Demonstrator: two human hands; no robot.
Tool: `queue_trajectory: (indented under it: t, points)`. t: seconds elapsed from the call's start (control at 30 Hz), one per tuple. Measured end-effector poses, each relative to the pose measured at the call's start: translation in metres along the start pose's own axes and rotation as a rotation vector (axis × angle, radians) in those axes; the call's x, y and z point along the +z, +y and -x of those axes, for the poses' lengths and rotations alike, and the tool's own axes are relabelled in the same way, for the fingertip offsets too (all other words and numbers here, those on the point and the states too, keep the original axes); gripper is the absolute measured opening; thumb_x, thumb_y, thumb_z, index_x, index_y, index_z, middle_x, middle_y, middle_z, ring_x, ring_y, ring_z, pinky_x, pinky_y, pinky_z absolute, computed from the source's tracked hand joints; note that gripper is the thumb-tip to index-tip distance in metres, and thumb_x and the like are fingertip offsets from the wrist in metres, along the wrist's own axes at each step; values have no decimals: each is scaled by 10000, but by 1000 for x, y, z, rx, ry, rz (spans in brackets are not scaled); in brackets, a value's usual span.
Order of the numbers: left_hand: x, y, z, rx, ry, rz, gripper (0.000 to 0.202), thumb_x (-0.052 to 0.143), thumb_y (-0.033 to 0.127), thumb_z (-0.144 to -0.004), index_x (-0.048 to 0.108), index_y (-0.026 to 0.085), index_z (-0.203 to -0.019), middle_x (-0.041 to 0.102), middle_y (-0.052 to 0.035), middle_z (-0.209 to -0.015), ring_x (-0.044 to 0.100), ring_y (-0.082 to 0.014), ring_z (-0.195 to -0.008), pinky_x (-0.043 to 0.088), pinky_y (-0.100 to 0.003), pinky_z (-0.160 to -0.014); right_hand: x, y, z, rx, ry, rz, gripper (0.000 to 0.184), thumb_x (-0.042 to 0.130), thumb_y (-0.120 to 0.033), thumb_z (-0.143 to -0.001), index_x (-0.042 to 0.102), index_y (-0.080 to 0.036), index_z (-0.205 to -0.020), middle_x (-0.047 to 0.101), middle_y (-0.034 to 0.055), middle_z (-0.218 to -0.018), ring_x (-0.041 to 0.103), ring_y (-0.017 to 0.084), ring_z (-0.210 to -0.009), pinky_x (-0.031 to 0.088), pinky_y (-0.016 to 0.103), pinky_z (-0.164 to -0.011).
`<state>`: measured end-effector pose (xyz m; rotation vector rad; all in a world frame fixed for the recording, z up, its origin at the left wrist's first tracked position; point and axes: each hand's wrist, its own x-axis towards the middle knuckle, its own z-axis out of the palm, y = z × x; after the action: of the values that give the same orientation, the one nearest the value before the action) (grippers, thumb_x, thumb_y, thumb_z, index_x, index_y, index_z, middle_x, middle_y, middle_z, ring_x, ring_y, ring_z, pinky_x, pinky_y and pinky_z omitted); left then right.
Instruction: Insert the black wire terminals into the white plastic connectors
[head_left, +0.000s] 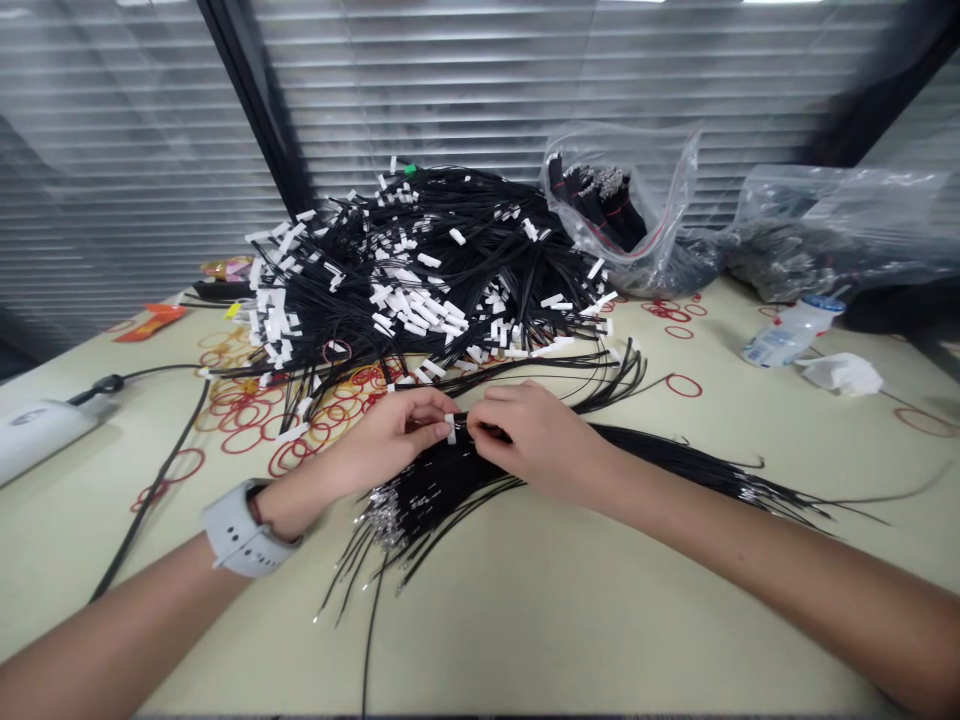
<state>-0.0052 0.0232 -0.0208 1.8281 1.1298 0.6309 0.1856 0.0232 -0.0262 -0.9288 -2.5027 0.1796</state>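
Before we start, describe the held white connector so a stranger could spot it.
On the pale table, find the large heap of black cables. Nearer, find the left hand, with a watch on its wrist. The white connector is pinched in that hand, whereas similar ones lie in the heap.

You have two hands, the left (401,435) and the right (536,435), one wristwatch (251,530), and one white connector (451,429) at your fingertips. Around them you have one large heap of black cables (465,200), two clear plastic bags (840,195), one bottle (786,332), one crumpled tissue (845,375) and one orange piece (152,322). Your loose black wires (442,490) and rubber bands (367,378) are each too many and too tangled to count.
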Motion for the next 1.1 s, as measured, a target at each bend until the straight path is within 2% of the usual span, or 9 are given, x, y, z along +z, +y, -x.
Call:
queue_trajectory:
  t: [0.1,0.3,0.5,0.67,0.77,0.83,0.97,1.1]
  points:
    - [0,0,0,12,1,-28,123,514,207,-816,570,165,-917,624,-16,-831,557,-141,-772,429,-279,-714,-1,-2,0,-1,-25,9,156,460,-144,-856,555,-137,-733,520,0,-712,414,88,-642,283,240,-625]
    - [3,2,2,13,36,-80,90,518,194,-808,580,171,-869,649,-6,-818,575,-133,-760,448,-261,-707,3,-5,0,136,30,-86,153,451,-143,-860,537,-137,-733,517,-16,-672,396,78,-586,270,235,-582]
    - [9,2,3,73,105,-118,100,527,177,-798,614,174,-846,693,-18,-869,623,-144,-805,490,-263,-746,18,-3,3,102,98,-126,142,471,-120,-855,560,-130,-745,566,-5,-695,439,93,-630,307,248,-649]
    - [11,-6,1,69,109,4,114,571,206,-782,633,172,-873,711,-24,-886,642,-145,-825,500,-269,-772,22,-4,3,149,148,-183,148,481,-112,-851,581,-133,-743,599,1,-719,475,103,-658,328,249,-658]
    - [10,-6,0,20,168,67,154,625,258,-750,643,162,-870,717,-27,-815,644,-146,-751,497,-262,-709,19,-2,1,212,187,-291,142,505,-99,-836,597,-142,-736,602,-11,-697,492,92,-637,344,224,-628]
    - [10,-3,-2,15,210,93,209,635,296,-749,639,156,-904,711,-28,-783,633,-143,-712,484,-254,-665,16,-1,0,233,205,-340,135,505,-112,-847,613,-142,-773,613,-3,-727,512,92,-658,367,216,-644]
    - [8,2,-4,43,220,75,251,587,299,-797,612,142,-991,691,-44,-829,618,-145,-754,471,-259,-686,13,2,0,160,238,-285,195,429,-127,-895,624,-132,-890,595,49,-865,530,125,-817,395,237,-750]
    - [10,2,-4,67,187,-24,195,529,241,-825,607,143,-974,681,-54,-874,615,-153,-788,480,-275,-720,15,3,1,175,220,-300,187,438,-88,-862,544,-146,-1005,592,20,-818,512,110,-705,381,226,-659]
